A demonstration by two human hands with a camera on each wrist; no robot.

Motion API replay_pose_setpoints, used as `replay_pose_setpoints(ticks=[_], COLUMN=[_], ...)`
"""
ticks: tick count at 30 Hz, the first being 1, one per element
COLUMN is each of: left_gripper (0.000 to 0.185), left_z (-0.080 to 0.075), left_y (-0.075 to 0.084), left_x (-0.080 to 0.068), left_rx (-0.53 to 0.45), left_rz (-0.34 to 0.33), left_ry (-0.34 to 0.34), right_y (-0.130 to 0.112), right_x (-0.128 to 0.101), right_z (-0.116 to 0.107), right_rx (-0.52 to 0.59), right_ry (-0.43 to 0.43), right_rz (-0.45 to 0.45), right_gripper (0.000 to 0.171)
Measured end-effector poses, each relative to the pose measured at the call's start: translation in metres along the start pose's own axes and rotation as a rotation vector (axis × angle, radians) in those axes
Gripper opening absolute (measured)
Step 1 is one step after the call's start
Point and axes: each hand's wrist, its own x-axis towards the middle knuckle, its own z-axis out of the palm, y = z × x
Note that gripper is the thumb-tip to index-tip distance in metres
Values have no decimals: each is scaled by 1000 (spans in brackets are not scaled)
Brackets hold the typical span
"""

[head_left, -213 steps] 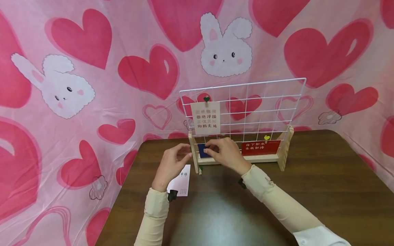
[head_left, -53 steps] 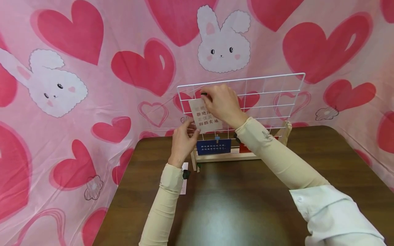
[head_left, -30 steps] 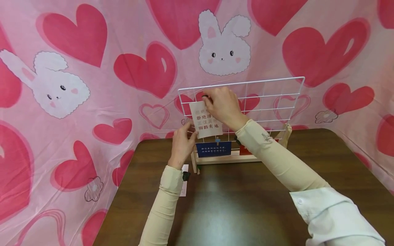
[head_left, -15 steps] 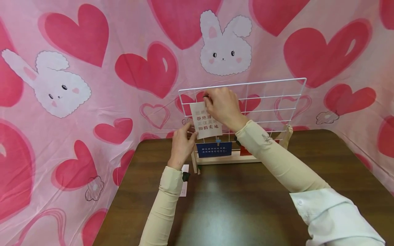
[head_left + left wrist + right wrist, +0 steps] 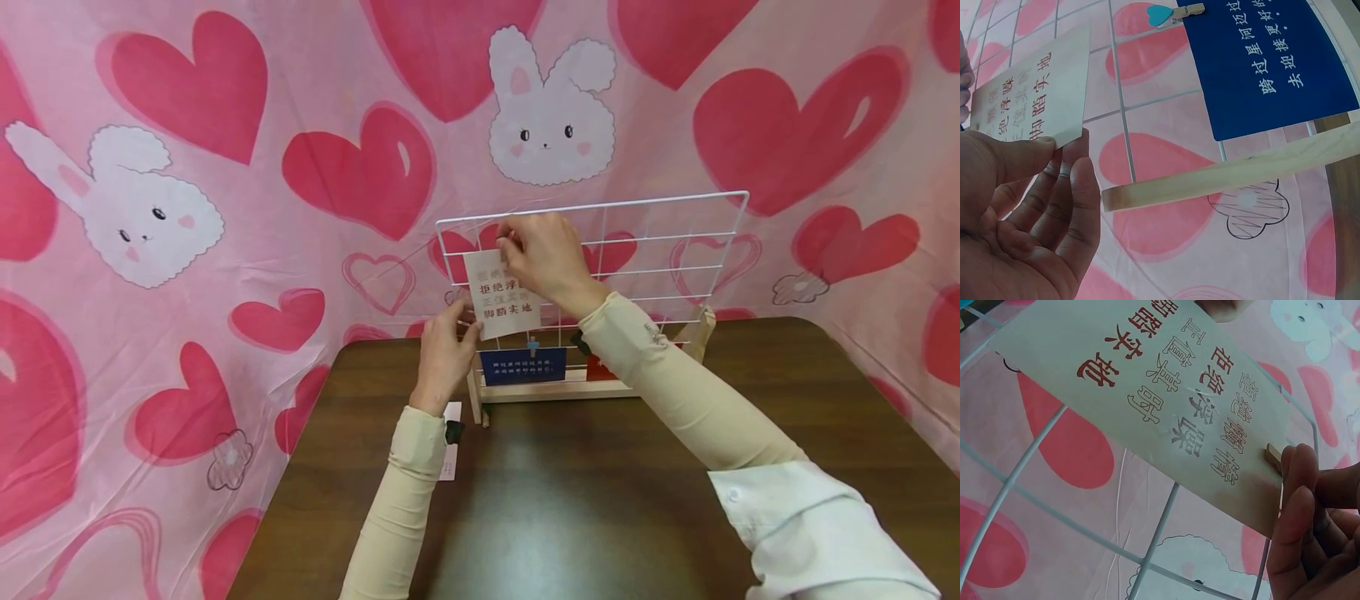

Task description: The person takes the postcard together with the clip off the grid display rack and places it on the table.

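A cream card (image 5: pixel 501 315) with rows of printed characters leans against the upper left of a white wire grid (image 5: pixel 652 202). My left hand (image 5: pixel 442 354) pinches its lower left corner between thumb and fingers. At the card's top edge, my right hand (image 5: pixel 551 260) grips a small wooden clothespin (image 5: pixel 1274 457), whose body the fingers mostly cover. Below hangs a blue card (image 5: pixel 523 368), held on the grid by a clothespin with a blue heart (image 5: pixel 1160 15). A red card (image 5: pixel 603 368) lower right is partly behind my right forearm.
The grid stands in a wooden base (image 5: pixel 555 393) on a brown table (image 5: pixel 570 500). Near its left foot lies a green clothespin (image 5: pixel 486 416). A white card (image 5: pixel 450 462) on the table is partly hidden by my left wrist. A pink heart-patterned cloth (image 5: pixel 337 67) hangs behind.
My right hand has risen from the blue card to the cream card's top; the blue card now hangs clipped. My left hand has moved up to the cream card. Over the last second, little moves.
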Motion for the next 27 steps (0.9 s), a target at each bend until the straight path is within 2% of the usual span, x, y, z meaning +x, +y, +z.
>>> replay_pose_setpoints(ticks=[27], left_gripper=[15], left_z=[-7], left_y=[-5], left_x=[-5], left_rx=[2], left_rz=[12], left_ry=[41], right_y=[-4], right_x=[1], right_z=[-3], right_rx=[51], right_ry=[15], right_rz=[-19], right_gripper=[17])
